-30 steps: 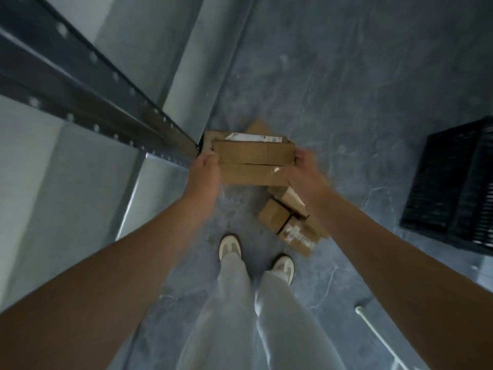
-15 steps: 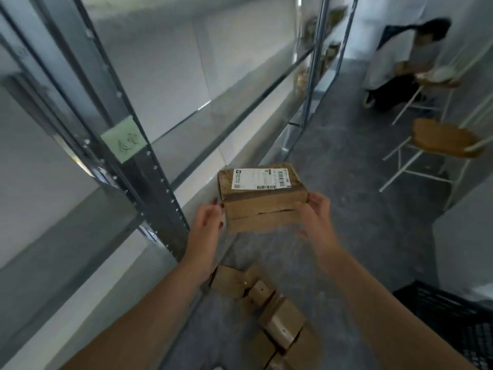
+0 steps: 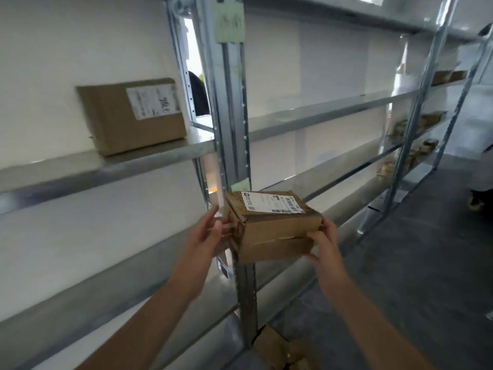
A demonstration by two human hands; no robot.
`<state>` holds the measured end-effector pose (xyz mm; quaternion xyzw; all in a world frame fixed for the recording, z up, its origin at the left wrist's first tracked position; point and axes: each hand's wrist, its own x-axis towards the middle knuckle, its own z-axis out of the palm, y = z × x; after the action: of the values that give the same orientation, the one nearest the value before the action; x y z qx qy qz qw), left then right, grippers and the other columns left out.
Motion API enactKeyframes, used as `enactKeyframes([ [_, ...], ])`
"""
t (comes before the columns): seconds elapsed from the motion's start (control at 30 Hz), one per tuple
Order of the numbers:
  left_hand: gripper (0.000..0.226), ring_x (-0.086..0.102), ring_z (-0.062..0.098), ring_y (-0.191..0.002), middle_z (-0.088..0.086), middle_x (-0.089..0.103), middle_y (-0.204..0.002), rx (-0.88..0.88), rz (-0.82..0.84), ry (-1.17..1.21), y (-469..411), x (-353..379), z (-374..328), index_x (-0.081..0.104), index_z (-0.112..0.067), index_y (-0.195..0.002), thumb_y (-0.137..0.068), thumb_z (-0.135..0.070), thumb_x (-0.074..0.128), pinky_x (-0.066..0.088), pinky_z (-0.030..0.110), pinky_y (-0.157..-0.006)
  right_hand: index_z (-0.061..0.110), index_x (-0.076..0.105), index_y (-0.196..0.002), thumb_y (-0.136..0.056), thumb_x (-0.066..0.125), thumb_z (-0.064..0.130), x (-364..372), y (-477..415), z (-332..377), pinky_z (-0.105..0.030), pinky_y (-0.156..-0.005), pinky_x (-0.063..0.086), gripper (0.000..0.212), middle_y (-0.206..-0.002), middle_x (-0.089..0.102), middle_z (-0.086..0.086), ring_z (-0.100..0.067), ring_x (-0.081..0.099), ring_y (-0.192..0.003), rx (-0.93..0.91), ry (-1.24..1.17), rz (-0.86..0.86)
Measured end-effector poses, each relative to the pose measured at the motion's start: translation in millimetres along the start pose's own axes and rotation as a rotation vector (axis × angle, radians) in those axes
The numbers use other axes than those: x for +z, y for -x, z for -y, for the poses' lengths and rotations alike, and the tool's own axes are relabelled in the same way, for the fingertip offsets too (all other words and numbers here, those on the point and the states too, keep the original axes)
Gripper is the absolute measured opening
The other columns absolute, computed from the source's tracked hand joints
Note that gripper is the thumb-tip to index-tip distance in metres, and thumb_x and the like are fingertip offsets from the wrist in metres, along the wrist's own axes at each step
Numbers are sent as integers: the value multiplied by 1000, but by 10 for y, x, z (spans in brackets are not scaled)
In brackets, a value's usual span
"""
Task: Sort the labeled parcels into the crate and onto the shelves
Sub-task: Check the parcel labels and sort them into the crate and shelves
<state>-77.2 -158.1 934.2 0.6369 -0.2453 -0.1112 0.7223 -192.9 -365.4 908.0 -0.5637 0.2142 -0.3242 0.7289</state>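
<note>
Head view: creased cardboard parcel (image 3: 277,231) between flat left hand (image 3: 210,232) and gripping right hand (image 3: 324,243)

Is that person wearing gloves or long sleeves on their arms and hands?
No gloves on the left hand or right hand. The left arm and right arm are bare, with no sleeves showing. I see no watch, bracelet or rings.

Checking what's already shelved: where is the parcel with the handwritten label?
The shelved parcel sits upper left in the head view, on a shelf just left of the steel upright.
</note>
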Motion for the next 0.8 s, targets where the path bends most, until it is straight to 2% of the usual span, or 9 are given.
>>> enactKeyframes([
  [0.1, 42, 69, 24, -103, 7, 73, -105, 25, -112, -80, 88, -467, -238, 54, -16, -137, -95, -15, 59, 56, 32, -91, 29, 46, -133, -99, 45, 14, 464, 56, 90, -33, -84, 48, 37, -126, 51, 6, -7, 48, -115, -44, 13, 140],
  [0.27, 54, 66, 24, -70, 12, 68, -86, -37, -223, -61, 444, -1314, -660, 51, -16, -136, -85, -23, 70, 57, 32, -69, 38, 49, -131, -97, 53, 24, 1378, 218, 225, -47, -105, 45, 37, -133, 53, 9, -13, 49, -123, -75, 78, 410],
  [0.4, 47, 57, 10, -62, 5, 61, -74, -22, -311, -197, 1002, -2073, -974, 61, -19, -115, -74, -33, 78, 50, 21, -59, 40, 58, -122, -99, 51, 18, 2298, 568, 223, -44, -106, 42, 32, -129, 57, 6, -16, 51, -124, -72, 31, 552],
  [0.47, 43, 54, 6, -64, 1, 59, -71, 18, -393, -262, 1342, -2485, -1087, 59, -17, -105, -71, -38, 77, 46, 15, -59, 35, 61, -120, -89, 66, 34, 2816, 861, 189, -46, -108, 42, 31, -134, 52, -3, -21, 51, -126, -43, -14, 577],
  [0.53, 38, 54, 8, -74, -1, 61, -78, 11, -452, -279, 1727, -2912, -1166, 58, -17, -96, -75, -47, 69, 44, 15, -65, 32, 58, -122, -65, 81, 60, 3340, 1158, 100, -47, -109, 42, 68, -140, 45, -9, -23, 52, -125, 43, -61, 620],
  [0.57, 39, 54, 10, -79, -3, 62, -81, -13, -465, -300, 1924, -3118, -1197, 58, -17, -91, -79, -54, 65, 44, 16, -70, 32, 53, -124, -61, 81, 65, 3611, 1344, 44, -46, -106, 45, 76, -140, 45, -9, -24, 54, -123, 98, -54, 658],
  [0.67, 57, 62, 12, -94, -8, 70, -97, -60, -533, -202, 2457, -3652, -1288, 61, -12, -97, -84, -68, 54, 45, 26, -87, 30, 37, -123, -83, 67, 57, 4316, 2065, -116, -42, -87, 57, 57, -127, 52, -5, -26, 64, -109, 240, 9, 835],
  [0.73, 54, 64, 14, -112, -1, 71, -117, -45, -582, -57, 2768, -3933, -1387, 59, -5, -118, -94, -53, 46, 43, 32, -100, 25, 36, -117, -90, 59, 54, 4689, 2534, -266, -38, -74, 59, 45, -118, 58, -9, -26, 69, -98, 266, 58, 940],
  [0.8, 47, 59, 19, -123, 7, 66, -128, -26, -596, 5, 3091, -4211, -1486, 56, -9, -131, -100, -42, 43, 40, 37, -107, 21, 41, -118, -96, 51, 51, 5013, 2968, -417, -39, -76, 59, 38, -116, 64, -10, -25, 71, -95, 236, 100, 1045],
])
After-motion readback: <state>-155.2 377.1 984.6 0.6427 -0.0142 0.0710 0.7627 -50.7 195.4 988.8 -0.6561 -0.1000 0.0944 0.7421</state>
